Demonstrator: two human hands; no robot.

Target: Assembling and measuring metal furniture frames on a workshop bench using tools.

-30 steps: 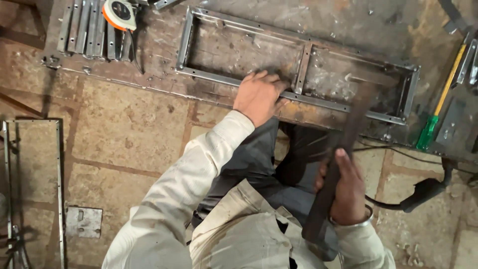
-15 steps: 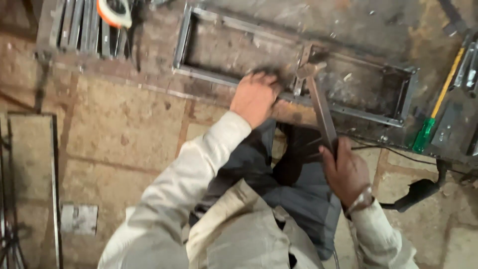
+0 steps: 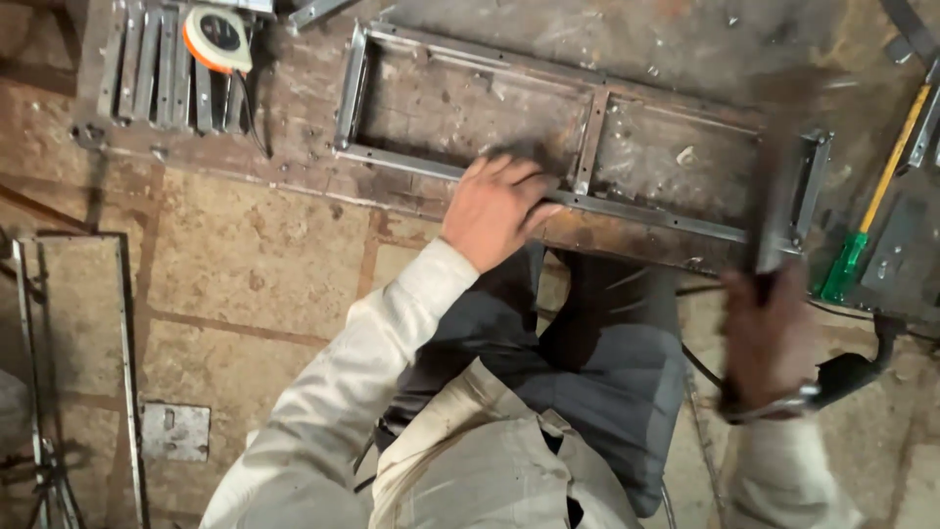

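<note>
A rectangular steel frame [image 3: 411, 162] with a cross bar lies on a rusty metal plate [image 3: 685, 39] in front of me. My left hand [image 3: 494, 211] rests flat on the frame's near rail, just left of the cross bar. My right hand [image 3: 764, 338], blurred by motion, grips the handle of a hammer [image 3: 775, 211] whose dark shaft rises over the frame's right end. The hammer's head is smeared and hard to make out.
An orange and white tape measure [image 3: 217, 37] sits on a stack of metal strips [image 3: 157, 69] at the top left. A green-handled tool [image 3: 867, 230] lies at the right. Another thin frame [image 3: 29, 323] and a small steel plate [image 3: 174, 431] lie on the stone floor at left.
My right hand has swung the hammer from the cross bar toward the frame's right end. My left hand has stayed on the near rail.
</note>
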